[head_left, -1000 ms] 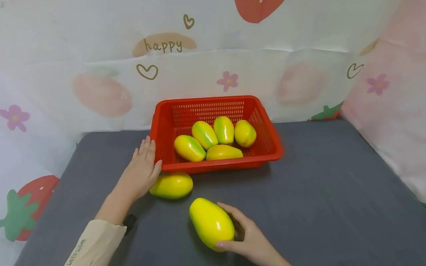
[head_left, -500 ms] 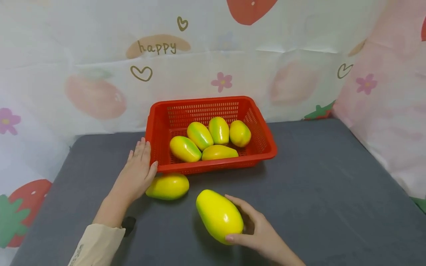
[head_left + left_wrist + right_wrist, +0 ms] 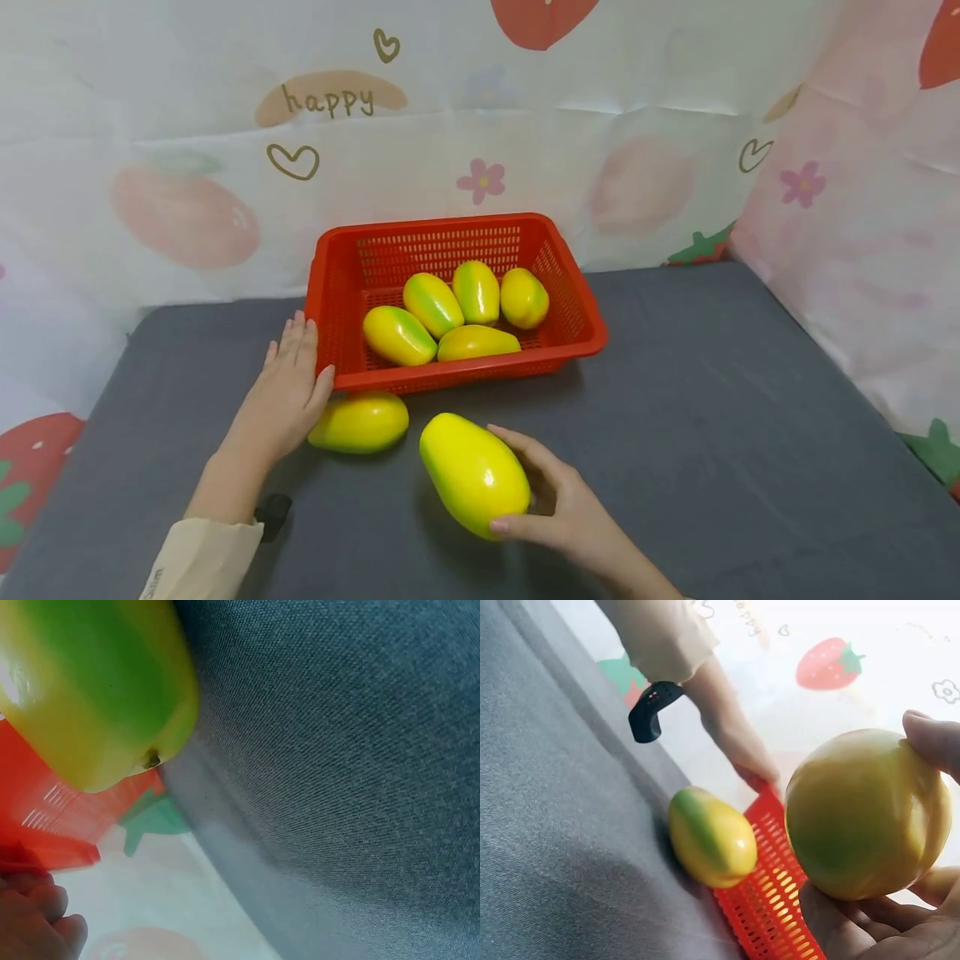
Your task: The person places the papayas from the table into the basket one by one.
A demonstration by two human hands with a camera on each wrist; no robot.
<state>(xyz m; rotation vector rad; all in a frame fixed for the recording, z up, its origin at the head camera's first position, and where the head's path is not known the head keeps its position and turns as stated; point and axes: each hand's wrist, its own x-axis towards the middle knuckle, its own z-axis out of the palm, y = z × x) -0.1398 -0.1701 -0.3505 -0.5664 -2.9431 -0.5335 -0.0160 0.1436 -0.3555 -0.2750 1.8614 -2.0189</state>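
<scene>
My right hand (image 3: 570, 508) holds a yellow-green papaya (image 3: 474, 475) between thumb and fingers, above the grey table in front of the basket. In the right wrist view the held papaya (image 3: 866, 817) shows its rounded end. My left hand (image 3: 281, 392) rests with straight fingers along the left side of the red plastic basket (image 3: 480, 367), its thumb at the near corner. Several papayas (image 3: 431, 304) lie inside the basket. Another papaya (image 3: 360, 422) lies on the table just before the basket's near left corner, beside the left hand; its end shows in the left wrist view.
The grey table (image 3: 712, 417) stretches around the basket. Behind it hangs a white printed cloth (image 3: 420, 167), and a pink one (image 3: 862, 208) stands on the right. A black wrist device (image 3: 652, 712) hangs under the left forearm.
The right hand has raised the papaya and brought it a little toward the basket and to the right. The left hand stays at the basket's side. The head view has shifted slightly.
</scene>
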